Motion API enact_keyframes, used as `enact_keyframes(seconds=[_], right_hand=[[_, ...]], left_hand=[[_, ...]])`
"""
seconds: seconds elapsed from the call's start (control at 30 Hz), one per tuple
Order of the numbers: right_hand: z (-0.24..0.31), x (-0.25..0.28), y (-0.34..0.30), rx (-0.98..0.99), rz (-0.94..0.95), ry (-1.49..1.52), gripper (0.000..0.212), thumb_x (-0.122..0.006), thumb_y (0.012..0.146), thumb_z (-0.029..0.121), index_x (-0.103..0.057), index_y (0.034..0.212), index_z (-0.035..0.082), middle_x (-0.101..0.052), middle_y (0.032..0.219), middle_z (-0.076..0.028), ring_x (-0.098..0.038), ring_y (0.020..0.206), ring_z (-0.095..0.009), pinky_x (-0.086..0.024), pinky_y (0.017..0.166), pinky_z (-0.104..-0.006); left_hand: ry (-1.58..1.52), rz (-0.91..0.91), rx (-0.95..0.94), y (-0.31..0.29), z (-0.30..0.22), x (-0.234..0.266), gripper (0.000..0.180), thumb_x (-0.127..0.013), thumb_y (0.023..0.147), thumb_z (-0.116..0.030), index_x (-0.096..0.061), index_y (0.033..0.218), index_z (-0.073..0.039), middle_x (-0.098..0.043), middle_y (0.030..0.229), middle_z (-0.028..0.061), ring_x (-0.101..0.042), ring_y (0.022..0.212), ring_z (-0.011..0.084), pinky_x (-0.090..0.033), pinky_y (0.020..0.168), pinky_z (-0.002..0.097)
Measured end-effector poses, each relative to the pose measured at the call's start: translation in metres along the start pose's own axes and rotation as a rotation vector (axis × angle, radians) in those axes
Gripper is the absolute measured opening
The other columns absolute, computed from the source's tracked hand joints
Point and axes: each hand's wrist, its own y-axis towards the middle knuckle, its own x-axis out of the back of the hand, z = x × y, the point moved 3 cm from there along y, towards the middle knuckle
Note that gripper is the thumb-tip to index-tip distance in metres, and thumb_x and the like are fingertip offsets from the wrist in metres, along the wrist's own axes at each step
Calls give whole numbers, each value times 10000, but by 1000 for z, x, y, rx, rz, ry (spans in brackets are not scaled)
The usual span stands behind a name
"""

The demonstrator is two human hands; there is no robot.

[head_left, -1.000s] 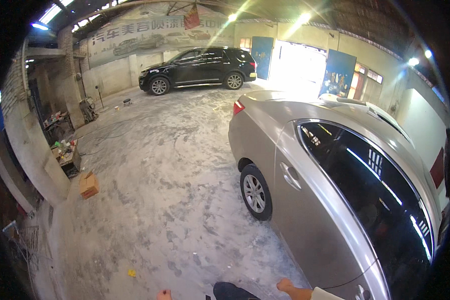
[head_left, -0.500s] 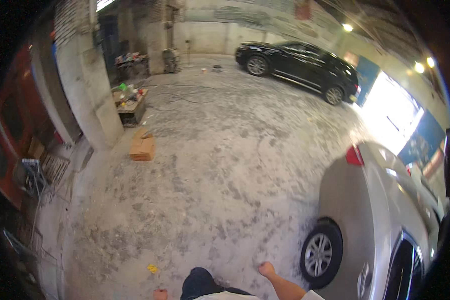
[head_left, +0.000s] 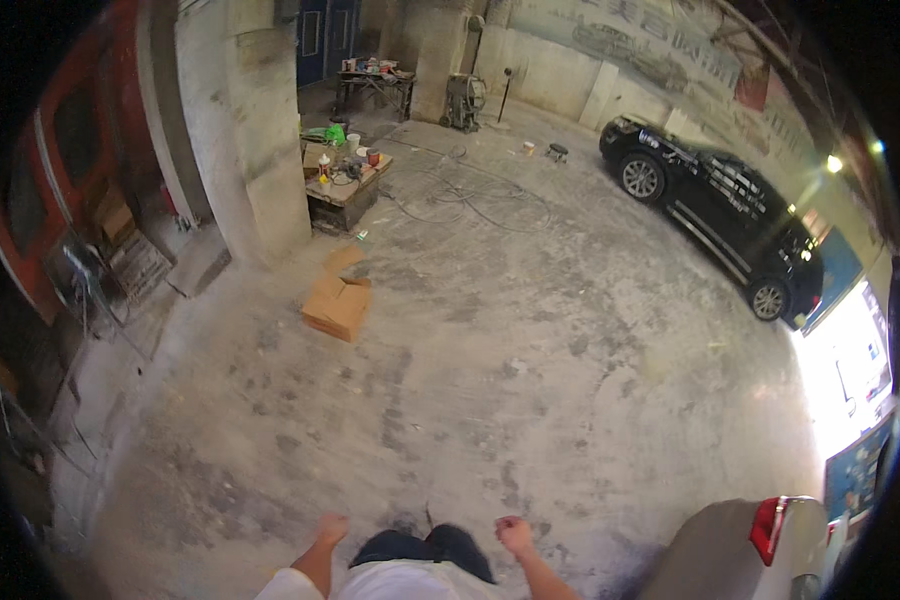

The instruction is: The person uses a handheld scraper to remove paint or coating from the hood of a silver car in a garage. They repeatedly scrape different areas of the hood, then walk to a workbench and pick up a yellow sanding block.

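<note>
Low in the picture, my left hand (head_left: 332,527) hangs beside my dark trousers (head_left: 400,545), its fingers curled closed. On the other side of my legs is my right hand (head_left: 513,533), loosely curled too. Nothing shows in either hand, and neither touches anything around it. Beneath them spreads the dusty, stained concrete floor (head_left: 450,400). Ahead and to the left, an opened brown cardboard box (head_left: 337,305) sits on that floor.
A low worktable (head_left: 370,175) with cups and bottles stands by a concrete pillar (head_left: 260,140). Hoses (head_left: 470,200) lie beyond. A black car (head_left: 715,190) is parked far right; a silver car's rear corner (head_left: 710,550) is near right. Metal stands (head_left: 90,270) line the left.
My view has turned left and moved forward. The cardboard box and worktable look closer, and the silver car has slid toward the lower right. My left hand has come further into sight.
</note>
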Motion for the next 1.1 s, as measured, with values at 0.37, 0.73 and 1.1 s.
enact_keyframes(seconds=[0.37,0.73,1.1], right_hand=[[158,75,327,-224,-129,262,189,-648,954,128,-735,955,-40,-712,758,-98,-677,630,-182,-547,572,-336],[474,97,723,171,84,-335,353,-697,918,340,-739,917,-10,-747,881,-243,-731,866,-420,-565,773,-484],[593,78,1001,-88,241,-631,491,-711,915,501,-813,898,20,-767,774,-170,-761,753,-303,-587,750,-445]], left_hand=[[-230,-266,-326,285,-406,202,385,-714,954,-362,-760,1098,-9,-771,1062,190,-728,1009,368,-566,881,460],[165,98,596,413,-315,202,356,-620,954,-391,-783,1119,-120,-788,1110,126,-754,1005,342,-594,844,506],[145,-51,-31,851,-732,416,451,-644,927,-453,-793,1020,-39,-769,1066,221,-731,1044,416,-569,882,509]])
